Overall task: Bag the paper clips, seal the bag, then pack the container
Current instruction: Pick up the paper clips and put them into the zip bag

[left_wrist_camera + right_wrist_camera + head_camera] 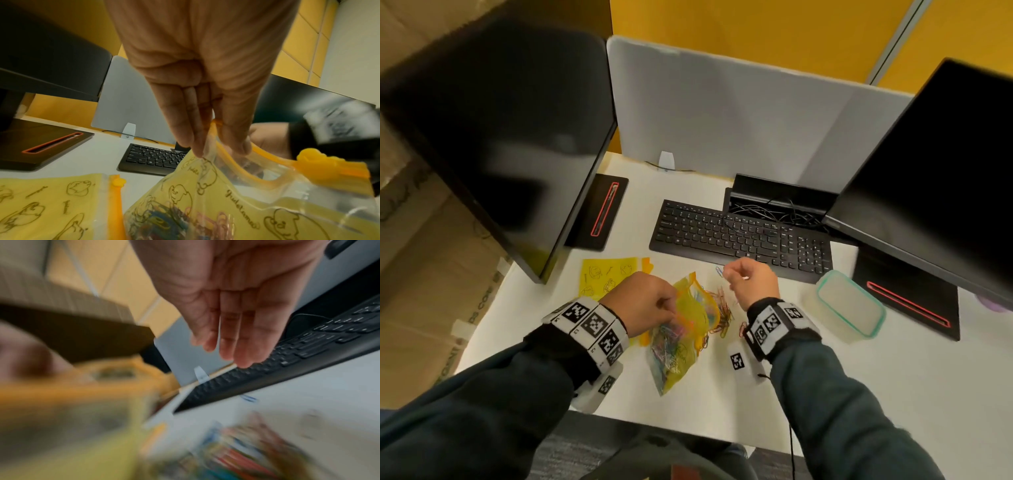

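Bagging clips on the surface (722, 404)
Left hand (640, 301) pinches the bag (681, 339) mouth – right hand (751, 282) hovers, fingers relaxed, above loose clips (722, 313).

1. Bare white desk (791, 387) lies open on the near right, in front of the container (851, 308).
2. The keyboard (739, 236) blocks the far side, just beyond the right hand (751, 282).
3. 2 monitors crowd the flanks: the left monitor (517, 137) overhangs the spare yellow bag (607, 275), the right monitor (941, 178) overhangs its stand (907, 305).
4. Loose paper clips (722, 315) fill the gap between the held bag (681, 329) and the right wrist.
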The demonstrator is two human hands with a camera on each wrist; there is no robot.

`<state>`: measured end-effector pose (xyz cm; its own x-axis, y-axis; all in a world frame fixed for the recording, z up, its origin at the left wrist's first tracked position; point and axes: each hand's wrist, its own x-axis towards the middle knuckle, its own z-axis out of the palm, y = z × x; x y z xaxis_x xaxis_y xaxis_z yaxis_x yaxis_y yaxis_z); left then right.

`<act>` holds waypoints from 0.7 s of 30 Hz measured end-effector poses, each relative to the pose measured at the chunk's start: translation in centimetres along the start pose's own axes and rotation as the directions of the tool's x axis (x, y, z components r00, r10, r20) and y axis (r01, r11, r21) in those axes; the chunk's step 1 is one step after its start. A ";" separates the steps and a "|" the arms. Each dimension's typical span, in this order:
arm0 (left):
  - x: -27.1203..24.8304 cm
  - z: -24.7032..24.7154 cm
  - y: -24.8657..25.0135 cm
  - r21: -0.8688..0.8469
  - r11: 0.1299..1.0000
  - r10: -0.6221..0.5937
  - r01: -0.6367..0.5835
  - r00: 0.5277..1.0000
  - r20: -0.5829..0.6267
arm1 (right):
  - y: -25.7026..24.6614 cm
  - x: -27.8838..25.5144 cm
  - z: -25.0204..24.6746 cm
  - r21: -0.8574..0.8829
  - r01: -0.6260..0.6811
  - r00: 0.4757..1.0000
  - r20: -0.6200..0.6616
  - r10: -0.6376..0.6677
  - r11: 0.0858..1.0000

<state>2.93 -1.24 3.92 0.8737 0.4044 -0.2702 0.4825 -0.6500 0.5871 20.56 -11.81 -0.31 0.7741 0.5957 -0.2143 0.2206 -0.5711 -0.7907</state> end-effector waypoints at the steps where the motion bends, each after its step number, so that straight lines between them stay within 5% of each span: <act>1: -0.1 0.0 0.0 0.002 1.000 -0.003 0.003 1.000 -0.008 | 0.7 0.9 0.1 -0.205 0.019 0.999 0.044 -0.010 0.978; 3: -0.4 0.1 -0.2 0.004 1.000 -0.006 0.006 0.999 -0.034 | 2.2 2.3 1.0 -0.554 0.149 0.955 0.294 0.026 0.819; 6: -0.8 0.0 -0.5 -0.003 1.000 -0.025 0.025 0.998 -0.051 | 3.4 3.2 2.3 -0.662 0.324 0.868 0.492 0.066 0.675; 15: -0.9 -0.2 -0.9 0.008 0.999 -0.051 0.051 0.996 -0.068 | 4.7 0.5 0.0 -0.601 0.481 0.785 0.620 -0.008 0.638; 21: -0.6 -0.1 -0.3 -0.008 0.999 -0.032 0.032 0.998 -0.054 | 5.5 -1.0 1.2 -0.595 0.364 0.884 0.462 -0.066 0.717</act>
<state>2.24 -1.25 4.02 0.8530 0.4595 -0.2476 0.5098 -0.6318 0.5839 20.31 -14.87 -5.11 0.3959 0.8257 -0.4019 0.7930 -0.5281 -0.3038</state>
